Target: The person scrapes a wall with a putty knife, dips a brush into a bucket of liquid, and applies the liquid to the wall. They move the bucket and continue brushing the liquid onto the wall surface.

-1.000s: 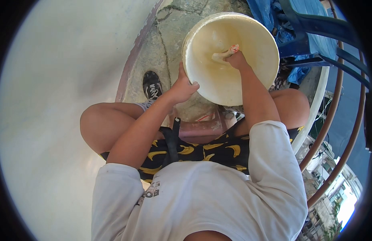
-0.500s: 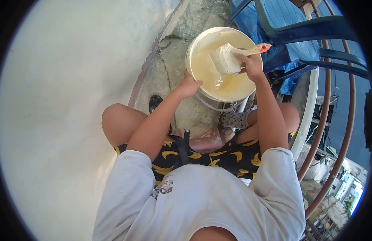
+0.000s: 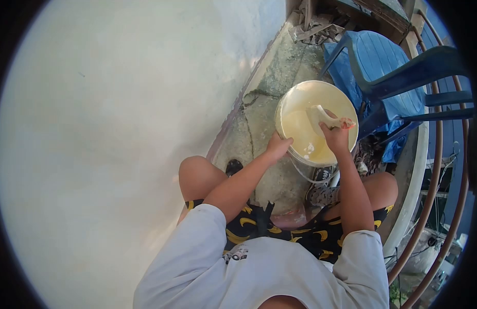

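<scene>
Between my legs stands a white bucket [image 3: 282, 114] with cream-coloured paint [image 3: 299, 131] inside. My left hand [image 3: 279, 146] grips its near left rim, thumb over the edge. In my right hand [image 3: 337, 135] is a wide paintbrush [image 3: 317, 116], held by its pale handle with the red tip pointing to the right. The brush head is inside the bucket, over the paint, and my fingers partly hide it. A wire handle [image 3: 306, 177] hangs down at the bucket's near side.
A pale wall [image 3: 120, 113] fills the left side. Blue plastic chairs [image 3: 387, 67] and a blue tarp [image 3: 346, 74] stand right of the bucket. Brown metal railings [image 3: 438, 154] run along the right edge. Wood scraps [image 3: 321, 33] lie at the far end of the cracked concrete floor [image 3: 266, 116].
The brush has gone from above the bucket's middle down into it and turned more edge-on. My view has shifted, so the bucket appears lower and farther right. My left hand stays on the rim.
</scene>
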Demonstrator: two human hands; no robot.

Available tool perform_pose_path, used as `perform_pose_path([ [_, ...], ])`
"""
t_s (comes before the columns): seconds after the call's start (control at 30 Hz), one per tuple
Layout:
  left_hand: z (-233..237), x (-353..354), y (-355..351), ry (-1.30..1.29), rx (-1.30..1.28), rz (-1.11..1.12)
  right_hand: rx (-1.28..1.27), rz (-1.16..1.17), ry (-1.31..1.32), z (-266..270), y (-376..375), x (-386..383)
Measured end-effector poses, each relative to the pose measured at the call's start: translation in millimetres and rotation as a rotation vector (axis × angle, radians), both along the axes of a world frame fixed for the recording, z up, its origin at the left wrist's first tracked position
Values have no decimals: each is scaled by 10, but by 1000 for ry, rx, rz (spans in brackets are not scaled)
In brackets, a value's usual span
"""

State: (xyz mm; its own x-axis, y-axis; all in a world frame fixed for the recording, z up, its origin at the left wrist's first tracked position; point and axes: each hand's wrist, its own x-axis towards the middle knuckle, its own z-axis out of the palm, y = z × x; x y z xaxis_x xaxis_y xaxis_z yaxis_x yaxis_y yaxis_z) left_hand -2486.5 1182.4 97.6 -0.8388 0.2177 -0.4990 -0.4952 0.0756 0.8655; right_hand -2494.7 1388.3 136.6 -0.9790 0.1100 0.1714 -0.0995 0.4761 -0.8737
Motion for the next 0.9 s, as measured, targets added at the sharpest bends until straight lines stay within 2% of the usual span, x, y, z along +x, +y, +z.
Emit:
perform_pose_path([
  [0.03,8,36,30,-23,80,97,-2,1,3,-66,31,29],
  [0.13,128,71,59,-95,93,125,41,-71,77,-83,-5,5],
  [0.23,59,131,120,-156,153,154,13,-154,139,7,-50,-67],
  [0.3,-5,181,148,-193,169,162,296,-148,-64,75,-25,-52],
  [0.33,-6,203,134,-229,182,161,289,-148,-58,27,-23,-26],
  [0.37,-4,200,142,-217,171,159,169,-167,21,-79,-4,-26],
  [0.4,1,186,169,-195,84,82,47,-184,104,-138,-5,-47],
  [0.43,-1,186,181,-177,-3,5,34,-186,114,-117,-21,-50],
  [0.5,-16,170,167,-128,-83,-71,395,-152,-226,-54,-24,1],
  [0.53,36,142,149,-83,-154,-145,386,-153,-208,-66,-18,49],
  [0.57,104,118,121,-56,-160,-139,288,-177,-67,-95,-22,84],
  [0.6,231,99,115,-87,-289,-222,189,-196,76,-118,-20,57],
  [0.63,314,95,92,-127,-420,-304,181,-192,98,-142,-38,25],
  [0.67,364,45,42,-106,-428,-296,124,-173,189,-167,-63,-14],
  [0.7,396,-4,-18,-49,-534,-481,68,-156,279,-195,-75,-27],
  [0.73,486,-29,-63,7,-640,-666,385,-129,-18,-190,-2,-3],
  [0.8,789,10,-149,59,-734,-718,246,-146,-183,-87,46,108],
  [0.83,986,-24,-173,86,-821,-767,244,-147,-143,-140,58,40],
  [0.9,1203,-61,-276,166,-807,-772,-66,-228,347,-444,26,-26],
])
